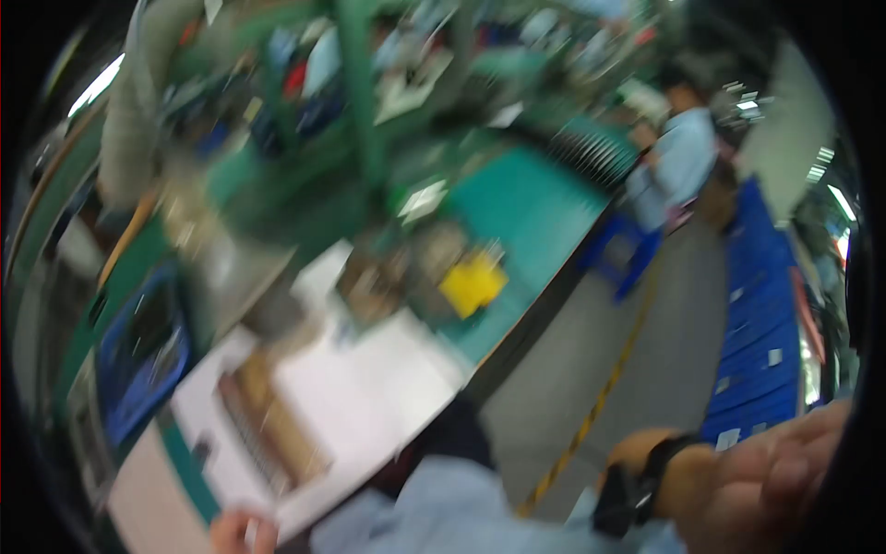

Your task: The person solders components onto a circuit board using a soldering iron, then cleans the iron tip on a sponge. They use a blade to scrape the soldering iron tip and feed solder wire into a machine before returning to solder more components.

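Motion blur smears the whole head view. My left hand (244, 533) shows only some fingertips at the lower edge, beside the near corner of a white sheet or board (369, 374) on the bench. A brown, oblong piece (274, 420) with a dark ridged side lies on that white surface; my left hand is close to it but apart. Far out to the right, over the aisle, is my right hand (780, 471), with a black watch (641, 485) on its wrist. Its fingers are too smeared to show whether they hold anything.
A green bench top (526, 222) stretches away, bearing a yellow object (473, 283). A blue-framed tray (143, 351) stands at the left. Blue bins (757, 323) line the aisle's right side. Farther off, a person in light blue (685, 152) is near a blue stool (625, 254).
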Available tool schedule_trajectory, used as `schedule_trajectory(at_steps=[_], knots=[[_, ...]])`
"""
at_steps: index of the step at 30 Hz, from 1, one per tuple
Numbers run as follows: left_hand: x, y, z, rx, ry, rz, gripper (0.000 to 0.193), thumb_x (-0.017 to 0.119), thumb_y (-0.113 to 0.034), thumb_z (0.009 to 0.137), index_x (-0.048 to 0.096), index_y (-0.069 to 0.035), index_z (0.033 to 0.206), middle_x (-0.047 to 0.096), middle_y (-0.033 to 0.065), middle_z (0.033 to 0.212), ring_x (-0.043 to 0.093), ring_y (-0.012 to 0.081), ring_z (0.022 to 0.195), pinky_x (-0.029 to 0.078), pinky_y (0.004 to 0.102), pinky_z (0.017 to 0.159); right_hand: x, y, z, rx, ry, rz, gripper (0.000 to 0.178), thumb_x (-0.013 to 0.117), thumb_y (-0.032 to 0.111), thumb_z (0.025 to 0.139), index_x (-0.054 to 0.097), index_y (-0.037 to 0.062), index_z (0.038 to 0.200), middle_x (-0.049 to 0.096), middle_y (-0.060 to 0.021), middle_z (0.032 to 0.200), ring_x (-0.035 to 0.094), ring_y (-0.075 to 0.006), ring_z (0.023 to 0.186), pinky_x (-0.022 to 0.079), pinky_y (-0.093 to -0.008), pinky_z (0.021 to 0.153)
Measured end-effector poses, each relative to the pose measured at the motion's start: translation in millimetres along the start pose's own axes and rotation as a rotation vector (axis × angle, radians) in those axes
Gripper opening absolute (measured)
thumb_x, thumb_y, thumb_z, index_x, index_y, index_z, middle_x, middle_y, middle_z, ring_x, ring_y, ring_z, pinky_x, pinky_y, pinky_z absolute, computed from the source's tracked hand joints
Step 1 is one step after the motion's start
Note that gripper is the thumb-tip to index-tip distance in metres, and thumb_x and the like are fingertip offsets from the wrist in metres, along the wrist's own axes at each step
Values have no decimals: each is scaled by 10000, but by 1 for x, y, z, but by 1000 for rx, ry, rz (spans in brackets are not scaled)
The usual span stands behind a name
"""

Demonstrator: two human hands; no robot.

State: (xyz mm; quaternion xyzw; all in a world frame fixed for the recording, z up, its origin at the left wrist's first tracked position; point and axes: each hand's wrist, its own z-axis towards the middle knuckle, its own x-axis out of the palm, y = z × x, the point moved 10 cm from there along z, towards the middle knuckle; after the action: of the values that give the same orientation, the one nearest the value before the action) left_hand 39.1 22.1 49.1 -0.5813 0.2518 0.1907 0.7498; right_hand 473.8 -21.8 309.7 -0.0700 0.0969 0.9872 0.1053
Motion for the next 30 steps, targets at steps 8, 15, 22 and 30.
schedule_trajectory(at_steps=[8, 15, 22, 30], knots=[[90, -76, 45, -276, 372, -116, 138, 656, -59, 837, 627, 25, 943, 609, 77, 818, 573, 151, 744, 465, 276, 659, -28, 11, -17, 13, -26, -85, 356, 528, 247, 948, 466, 27, 1222, 637, -138, 875, 604, -243, 646, 493, -316, 564], [160, -76, 92, -322, 532, -151, 68, 644, -27, 840, 622, 27, 875, 669, 123, 828, 627, 130, 741, 504, 272, 686, -39, -46, -29, 207, 240, -114, 438, 491, 298, 976, 400, 50, 1326, 633, -153, 930, 617, -266, 680, 511, -327, 582], [206, -58, 125, -562, 414, -551, 104, 639, -20, 877, 600, 54, 939, 663, 132, 884, 624, 136, 727, 518, 267, 662, -96, -176, -117, 640, -89, -678, 262, 615, 143, 913, 594, -57, 1081, 631, -82, 772, 593, -144, 639, 454, -249, 599], [265, -16, 167, -968, 349, -448, 83, 563, -31, 936, 572, 49, 954, 650, 113, 844, 620, 127, 708, 519, 251, 614, -144, -369, -208, 1288, 310, -440, 258, 620, 108, 906, 600, -17, 1130, 588, -30, 825, 583, -103, 759, 449, -229, 712]])
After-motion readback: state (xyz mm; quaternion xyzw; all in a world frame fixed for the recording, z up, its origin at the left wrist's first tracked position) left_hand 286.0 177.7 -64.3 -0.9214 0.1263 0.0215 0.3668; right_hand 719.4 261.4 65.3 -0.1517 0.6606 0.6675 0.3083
